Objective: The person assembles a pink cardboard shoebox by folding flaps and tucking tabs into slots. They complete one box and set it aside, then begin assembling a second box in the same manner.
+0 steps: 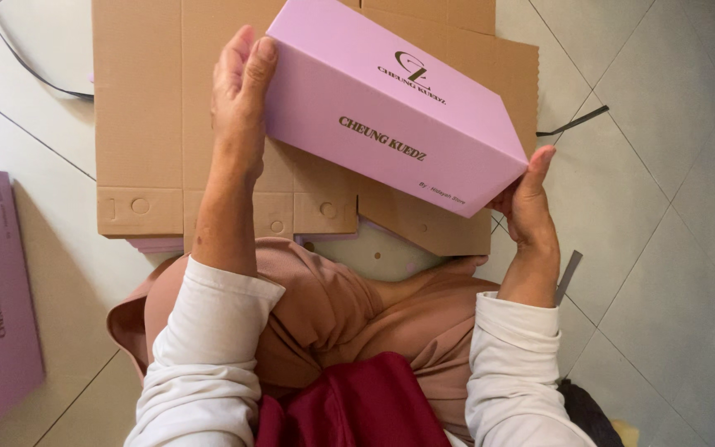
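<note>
The pink box (391, 103), held tilted in the upper middle of the frame above flat cardboard (151, 124), looks light, stiff and smooth, so the left hand (237, 108) and right hand (530, 203) each grip an opposite end with clasping fingers.

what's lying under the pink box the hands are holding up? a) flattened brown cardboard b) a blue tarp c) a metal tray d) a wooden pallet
a: the pink box, held between the left hand and right hand, sits above flattened brown cardboard spread on the tiled floor.
</note>
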`<state>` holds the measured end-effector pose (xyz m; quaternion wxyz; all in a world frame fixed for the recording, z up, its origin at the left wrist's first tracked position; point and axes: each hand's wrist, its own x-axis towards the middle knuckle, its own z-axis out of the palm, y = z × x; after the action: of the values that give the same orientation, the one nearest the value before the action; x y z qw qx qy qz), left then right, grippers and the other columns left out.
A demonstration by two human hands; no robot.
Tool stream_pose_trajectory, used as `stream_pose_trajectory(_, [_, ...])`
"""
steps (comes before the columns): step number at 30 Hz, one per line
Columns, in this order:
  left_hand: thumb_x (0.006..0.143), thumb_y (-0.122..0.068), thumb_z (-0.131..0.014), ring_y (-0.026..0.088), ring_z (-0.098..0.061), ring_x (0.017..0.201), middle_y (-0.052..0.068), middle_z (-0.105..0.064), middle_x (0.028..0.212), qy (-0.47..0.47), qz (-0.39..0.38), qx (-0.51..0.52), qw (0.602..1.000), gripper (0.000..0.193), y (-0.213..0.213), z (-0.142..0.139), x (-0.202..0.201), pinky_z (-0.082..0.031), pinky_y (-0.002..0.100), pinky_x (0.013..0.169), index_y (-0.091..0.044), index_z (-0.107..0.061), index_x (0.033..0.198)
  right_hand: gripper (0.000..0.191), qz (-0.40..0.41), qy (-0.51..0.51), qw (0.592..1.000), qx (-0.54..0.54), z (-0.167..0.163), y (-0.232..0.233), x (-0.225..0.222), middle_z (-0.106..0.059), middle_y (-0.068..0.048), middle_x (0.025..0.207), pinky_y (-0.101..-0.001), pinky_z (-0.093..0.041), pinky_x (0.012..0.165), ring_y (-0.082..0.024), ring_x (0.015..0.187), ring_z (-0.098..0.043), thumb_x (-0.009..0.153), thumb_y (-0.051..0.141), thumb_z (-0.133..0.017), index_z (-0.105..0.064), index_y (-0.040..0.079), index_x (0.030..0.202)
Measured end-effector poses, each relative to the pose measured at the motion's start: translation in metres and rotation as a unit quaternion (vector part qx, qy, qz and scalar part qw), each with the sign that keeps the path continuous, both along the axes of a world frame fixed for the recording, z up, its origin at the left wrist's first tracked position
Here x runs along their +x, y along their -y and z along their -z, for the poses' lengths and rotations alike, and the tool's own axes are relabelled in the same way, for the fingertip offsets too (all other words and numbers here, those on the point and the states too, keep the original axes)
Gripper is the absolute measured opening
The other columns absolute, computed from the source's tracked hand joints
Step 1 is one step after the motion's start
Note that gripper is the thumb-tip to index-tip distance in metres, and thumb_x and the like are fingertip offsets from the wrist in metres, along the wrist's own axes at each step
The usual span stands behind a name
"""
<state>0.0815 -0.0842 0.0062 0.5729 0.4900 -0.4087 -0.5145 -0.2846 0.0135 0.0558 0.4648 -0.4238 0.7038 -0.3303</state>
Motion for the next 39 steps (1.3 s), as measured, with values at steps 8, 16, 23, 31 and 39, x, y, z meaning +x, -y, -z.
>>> stream_pose_trajectory(8, [0.092, -0.058, -0.071, 0.038, -0.034, 0.151, 0.029, -0.024, 0.156, -0.305, -0.251, -0.041, 0.918, 0.095, 0.0, 0.037, -0.022, -0.04, 0.054, 0.127, -0.01, -0.016, 0.152, 0.13, -0.07, 0.052, 0.995, -0.055, -0.005, 0.006, 0.03, -0.056, -0.012, 0.147, -0.0467, -0.063, 0.09, -0.03, 0.118, -0.071, 0.07, 0.101, -0.02, -0.009, 0.013, 0.165])
stream_pose_trajectory(16, [0.101, -0.064, -0.048, 0.027, -0.041, 0.143, 0.014, -0.049, 0.146, -0.409, -0.081, 0.027, 0.908, 0.078, -0.03, 0.041, -0.069, -0.032, 0.042, 0.123, -0.003, -0.043, 0.15, 0.098, -0.138, -0.002, 0.983, -0.123, 0.009, 0.007, 0.066, -0.068, -0.016, 0.115, -0.0369, -0.056, 0.082, -0.023, 0.088, -0.064, 0.096, 0.068, -0.06, -0.027, 0.012, 0.169])
stream_pose_trajectory(23, [0.101, -0.04, -0.036, 0.019, -0.043, 0.142, 0.01, -0.048, 0.153, -0.324, 0.001, 0.057, 0.945, 0.063, -0.053, 0.023, -0.08, -0.038, 0.037, 0.115, -0.005, -0.044, 0.152, 0.117, -0.18, -0.454, 0.838, -0.243, 0.009, -0.002, 0.082, -0.035, -0.015, 0.152, -0.0494, -0.028, 0.121, -0.035, 0.14, -0.037, 0.071, 0.033, -0.101, -0.028, 0.016, 0.16])
stream_pose_trajectory(31, [0.074, 0.012, -0.043, 0.026, -0.043, 0.148, 0.015, -0.04, 0.161, -0.301, 0.116, -0.011, 0.946, 0.087, -0.054, 0.023, -0.093, -0.035, 0.043, 0.122, -0.002, -0.032, 0.159, 0.135, -0.157, -0.351, 0.845, -0.371, 0.03, 0.006, 0.091, -0.028, -0.018, 0.165, -0.0526, -0.032, 0.129, -0.038, 0.152, -0.034, 0.075, 0.023, -0.104, -0.003, 0.015, 0.164])
stream_pose_trajectory(39, [0.072, 0.018, -0.046, 0.036, -0.009, 0.164, 0.02, -0.038, 0.166, 0.067, 0.143, -0.117, 0.98, 0.094, -0.065, 0.031, -0.098, -0.016, 0.046, 0.133, -0.003, -0.029, 0.163, 0.141, -0.153, -0.242, 0.864, -0.414, 0.035, 0.011, 0.081, -0.03, -0.017, 0.163, -0.0464, -0.038, 0.129, -0.032, 0.152, -0.039, 0.084, 0.018, -0.103, 0.011, 0.019, 0.167])
